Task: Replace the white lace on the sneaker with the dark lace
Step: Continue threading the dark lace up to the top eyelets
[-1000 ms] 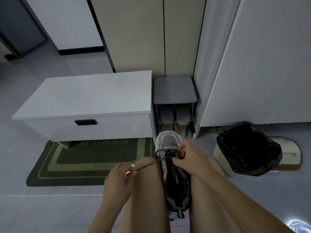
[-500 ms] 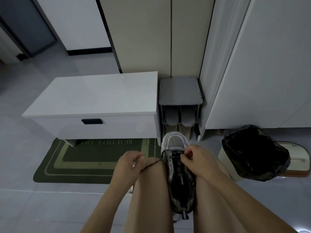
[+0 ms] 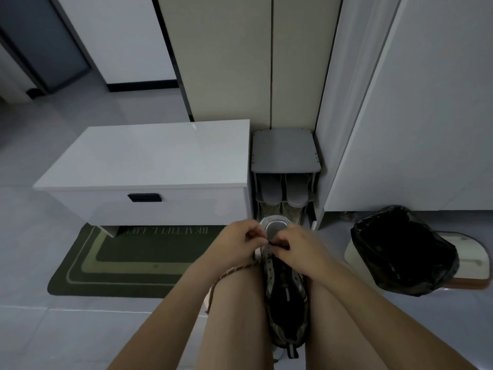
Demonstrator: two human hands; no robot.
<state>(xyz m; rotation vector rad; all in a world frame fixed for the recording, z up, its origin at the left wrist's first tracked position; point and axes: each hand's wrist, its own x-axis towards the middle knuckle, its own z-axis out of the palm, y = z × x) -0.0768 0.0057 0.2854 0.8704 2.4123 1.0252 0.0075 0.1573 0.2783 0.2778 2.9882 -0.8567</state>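
Observation:
A grey and black sneaker (image 3: 286, 292) with a white toe is clamped between my bare knees, toe pointing away from me. The dark speckled lace (image 3: 232, 272) runs from its front eyelets leftward over my left thigh and hangs down. My left hand (image 3: 237, 244) has its fingers curled at the toe end and pinches the lace there. My right hand (image 3: 296, 248) pinches the lace at the front eyelets, close to the left hand. No white lace is visible.
A white drawer bench (image 3: 149, 177) stands ahead on the left over a green doormat (image 3: 128, 260). A small grey shoe rack (image 3: 285, 156) with slippers is straight ahead. A bin with a black bag (image 3: 400, 249) stands right, next to white cabinets.
My left hand has moved from beside my left knee up and right to the sneaker's toe, meeting my right hand. The lace now drapes slack over my thigh.

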